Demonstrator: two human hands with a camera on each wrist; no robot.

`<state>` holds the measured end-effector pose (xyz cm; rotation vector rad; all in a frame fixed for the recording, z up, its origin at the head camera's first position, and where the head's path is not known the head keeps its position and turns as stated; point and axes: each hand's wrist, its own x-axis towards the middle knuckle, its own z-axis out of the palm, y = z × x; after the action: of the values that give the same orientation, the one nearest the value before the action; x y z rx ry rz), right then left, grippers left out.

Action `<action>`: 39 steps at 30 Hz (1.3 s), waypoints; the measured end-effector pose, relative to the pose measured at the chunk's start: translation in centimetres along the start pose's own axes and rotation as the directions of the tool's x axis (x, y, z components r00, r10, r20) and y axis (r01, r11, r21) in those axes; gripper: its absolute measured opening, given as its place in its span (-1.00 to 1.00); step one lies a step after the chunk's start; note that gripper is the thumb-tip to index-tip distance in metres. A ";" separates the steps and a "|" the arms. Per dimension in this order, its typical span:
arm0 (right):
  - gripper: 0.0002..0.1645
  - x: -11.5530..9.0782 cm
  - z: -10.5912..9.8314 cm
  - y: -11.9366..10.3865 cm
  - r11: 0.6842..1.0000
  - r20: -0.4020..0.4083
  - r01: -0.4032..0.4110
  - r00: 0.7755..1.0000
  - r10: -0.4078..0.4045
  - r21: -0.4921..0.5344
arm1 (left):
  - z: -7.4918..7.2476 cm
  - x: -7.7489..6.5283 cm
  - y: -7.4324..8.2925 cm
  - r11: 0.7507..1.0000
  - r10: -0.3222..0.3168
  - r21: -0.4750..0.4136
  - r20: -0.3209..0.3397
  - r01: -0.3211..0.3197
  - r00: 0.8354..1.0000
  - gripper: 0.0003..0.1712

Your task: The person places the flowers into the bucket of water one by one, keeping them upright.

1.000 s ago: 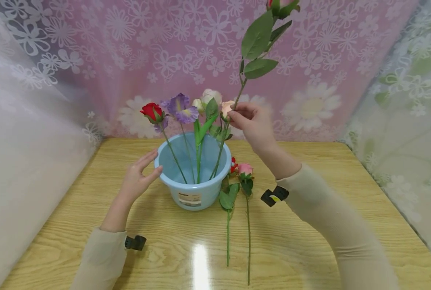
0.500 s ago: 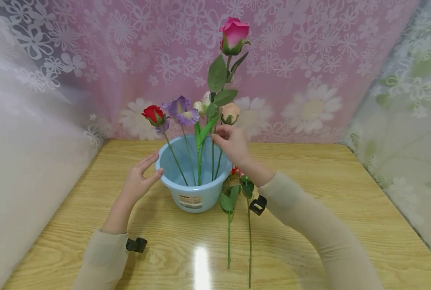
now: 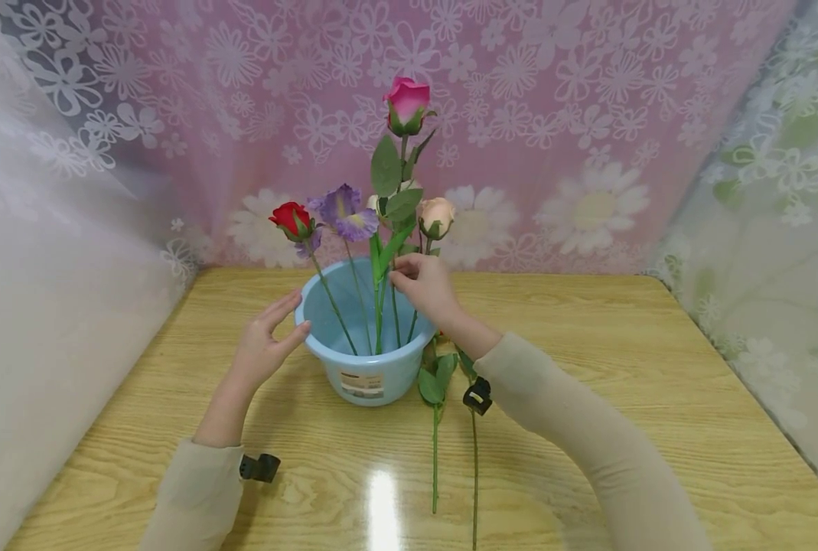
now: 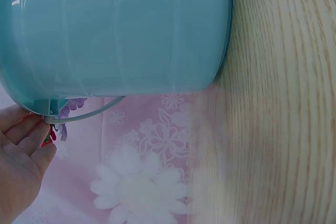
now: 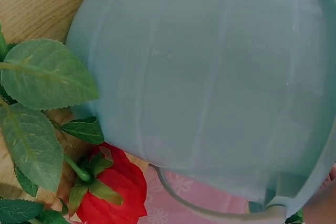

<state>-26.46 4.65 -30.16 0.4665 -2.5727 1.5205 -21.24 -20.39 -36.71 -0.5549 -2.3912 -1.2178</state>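
My right hand [image 3: 428,289] pinches the stem of a tall pink rose [image 3: 407,105], held upright over the light blue bucket [image 3: 405,375] with its lower stem inside. Against the bucket's left rim rest the nearly straight fingers of my left hand [image 3: 264,340], thumb apart; in the left wrist view these fingertips [image 4: 32,129] touch near the handle joint [image 4: 50,119]. Standing in the bucket are a red rose [image 3: 291,220], a purple iris [image 3: 345,210], a peach rose [image 3: 438,217] and partly hidden white blooms. The right wrist view hides most of my right hand.
Right of the bucket, two long flower stems [image 3: 435,459] lie on the wooden table [image 3: 574,337]. A red flower [image 5: 113,187] and green leaves [image 5: 47,72] lie close to the bucket wall. Behind hangs a pink floral curtain [image 3: 553,115]; pale curtains flank both sides.
My right hand has moved left and down with the pink rose, bringing its stem from the right side into the bucket, near the middle. The left hand stays at the rim.
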 end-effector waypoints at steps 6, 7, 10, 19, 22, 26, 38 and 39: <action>-0.67 -0.1 -0.1 0.1 1.000 0.009 0.007 1.000 -0.007 -0.022 | 0.1 -0.1 0.0 1.000 -0.001 -0.004 -0.003 0.001 1.000 -0.42; -0.66 -0.2 -0.1 0.1 1.000 0.012 0.011 1.000 -0.010 -0.023 | 0.1 -0.1 0.0 1.000 0.000 -0.009 -0.004 0.000 1.000 -0.42; -0.65 -0.5 -0.4 0.3 0.999 0.018 0.030 0.999 -0.030 -0.012 | 0.1 -0.2 -0.1 1.000 -0.001 -0.011 -0.008 0.001 1.000 -0.43; -0.68 -1.8 -1.9 0.8 0.998 0.000 0.035 0.999 -0.035 0.056 | 0.1 -0.4 -0.1 1.000 -0.008 -0.002 -0.009 0.008 1.000 -0.44; -0.69 -2.4 -2.6 1.1 0.997 -0.003 0.029 1.000 -0.029 0.071 | 0.1 -0.4 -0.1 1.000 -0.008 -0.004 -0.008 0.008 1.000 -0.43; -0.70 -3.4 -3.4 1.4 0.997 -0.015 0.039 0.999 -0.038 0.073 | 0.2 -0.3 -0.1 1.000 -0.003 -0.004 -0.009 0.003 1.000 -0.44; -0.67 -5.6 -5.4 2.4 0.992 0.013 -0.069 0.998 0.068 0.109 | 0.1 0.0 -0.1 1.000 0.000 0.000 -0.013 0.000 1.000 -0.44; -0.66 -5.8 -5.6 2.5 0.991 0.016 -0.076 0.997 0.075 0.114 | 0.2 0.0 -0.1 1.000 0.002 0.000 -0.015 -0.002 1.000 -0.44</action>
<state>-22.08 11.85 -31.00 0.3948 -2.5494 1.7019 -21.31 -20.31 -36.85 -0.5466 -2.3777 -1.2161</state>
